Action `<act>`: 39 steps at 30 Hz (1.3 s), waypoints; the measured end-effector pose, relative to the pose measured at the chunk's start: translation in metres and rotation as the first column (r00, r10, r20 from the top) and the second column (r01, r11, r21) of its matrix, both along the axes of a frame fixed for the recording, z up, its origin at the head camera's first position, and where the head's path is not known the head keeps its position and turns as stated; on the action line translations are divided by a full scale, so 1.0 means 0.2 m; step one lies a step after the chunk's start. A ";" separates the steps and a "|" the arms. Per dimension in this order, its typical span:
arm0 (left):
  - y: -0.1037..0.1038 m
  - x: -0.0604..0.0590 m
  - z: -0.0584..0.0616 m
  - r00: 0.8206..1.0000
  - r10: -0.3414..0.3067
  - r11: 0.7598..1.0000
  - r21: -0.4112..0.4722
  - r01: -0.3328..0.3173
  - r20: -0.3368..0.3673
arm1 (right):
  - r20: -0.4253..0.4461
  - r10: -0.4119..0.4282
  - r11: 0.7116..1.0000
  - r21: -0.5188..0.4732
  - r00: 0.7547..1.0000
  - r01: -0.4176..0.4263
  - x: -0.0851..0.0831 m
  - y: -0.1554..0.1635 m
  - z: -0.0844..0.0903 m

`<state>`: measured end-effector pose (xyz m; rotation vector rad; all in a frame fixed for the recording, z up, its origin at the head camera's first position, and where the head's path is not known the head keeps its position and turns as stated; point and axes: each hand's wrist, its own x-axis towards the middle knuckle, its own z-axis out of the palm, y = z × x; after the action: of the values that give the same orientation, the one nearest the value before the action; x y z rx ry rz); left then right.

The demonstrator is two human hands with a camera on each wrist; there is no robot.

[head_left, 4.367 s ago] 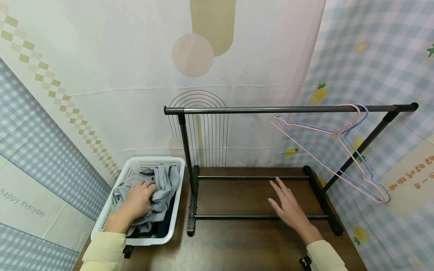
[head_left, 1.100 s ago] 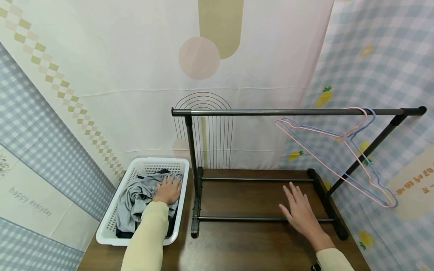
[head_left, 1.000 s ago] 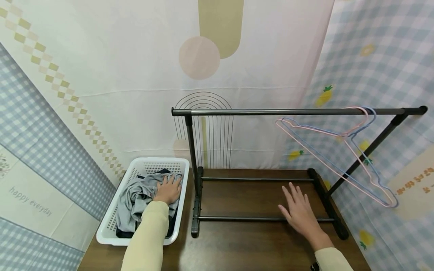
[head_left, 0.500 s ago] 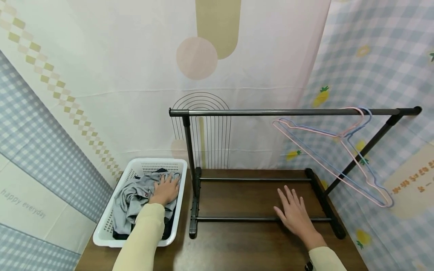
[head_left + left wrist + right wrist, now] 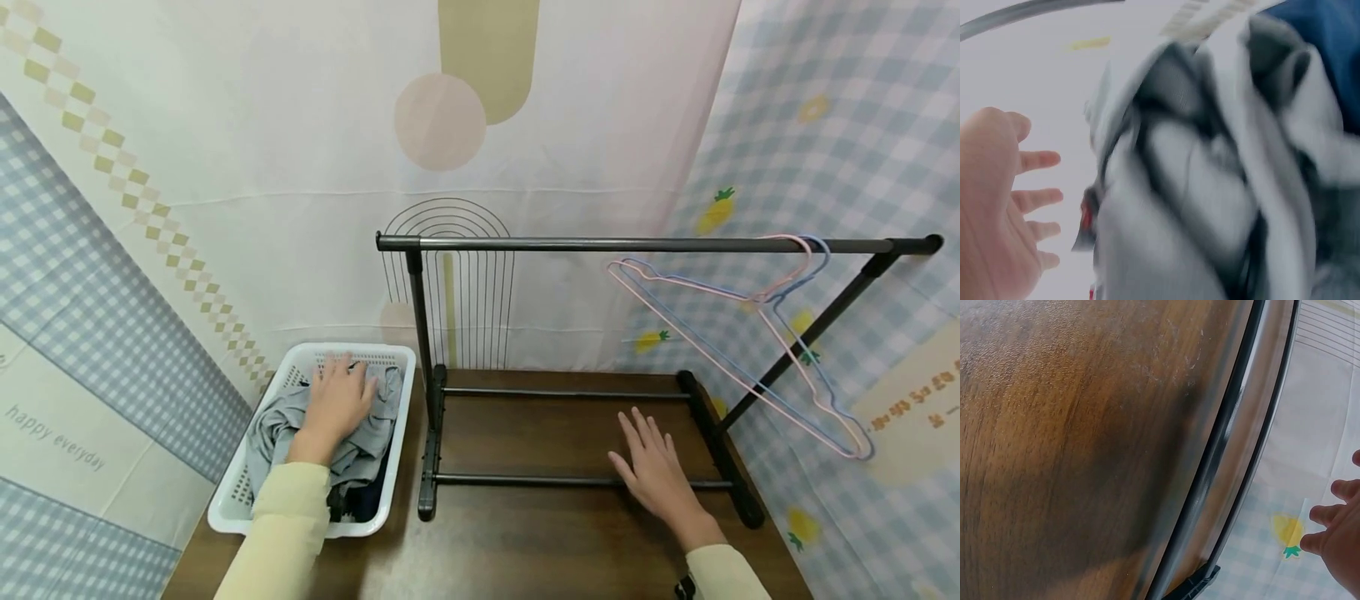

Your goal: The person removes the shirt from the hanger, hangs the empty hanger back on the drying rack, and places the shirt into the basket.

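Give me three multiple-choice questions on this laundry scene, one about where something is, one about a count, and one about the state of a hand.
1. Where do the hangers sit on the rack's top rail?
A. near its right end
B. in its middle
C. at its left end

2. How many hangers hang there?
A. one
B. two
C. four

3. How is the right hand?
A. curled round a hanger
B. flat with fingers spread
C. gripping the rail

Answers:
1. A, both hooks loop over the rail close to the right post.
2. B, one pink and one blue.
3. B, it lies open over the wooden table, holding nothing; the left hand lies on the grey garment in the white basket.
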<state>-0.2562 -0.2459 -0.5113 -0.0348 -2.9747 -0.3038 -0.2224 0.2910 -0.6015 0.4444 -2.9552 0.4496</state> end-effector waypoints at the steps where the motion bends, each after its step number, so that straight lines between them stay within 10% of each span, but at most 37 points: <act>1: -0.02 0.02 0.02 0.999 0.047 0.999 -0.002 -0.047 -0.015 | 0.001 0.000 1.000 -0.001 1.000 0.000 0.00 0.00 0.00; 4: -0.06 0.09 0.05 0.974 0.223 0.974 0.036 -0.225 0.040 | 0.007 -0.009 1.000 -0.005 1.000 0.009 0.00 0.01 0.01; 7: -0.08 0.13 0.03 0.907 0.364 0.914 0.106 -0.392 0.211 | 0.013 -0.016 1.000 -0.006 1.000 0.016 0.00 0.02 0.01; 12: -0.08 0.10 -0.04 0.831 0.391 0.851 0.190 -0.490 0.395 | 0.023 -0.006 1.000 -0.020 1.000 0.006 -0.01 0.03 0.02; 24: -0.03 -0.06 -0.23 0.817 0.372 0.813 0.270 -0.516 0.441 | 0.017 -0.008 0.999 -0.035 1.000 0.008 -0.01 0.05 0.02; 39: -0.05 -0.07 -0.48 0.824 0.372 0.792 0.317 -0.522 0.428 | 0.050 -0.016 1.000 -0.022 0.999 0.017 0.00 0.06 0.00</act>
<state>-0.2701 -0.2562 -0.6068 0.8630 -3.0285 -0.9638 -0.2232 0.3025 -0.6024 0.4121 -2.9960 0.4988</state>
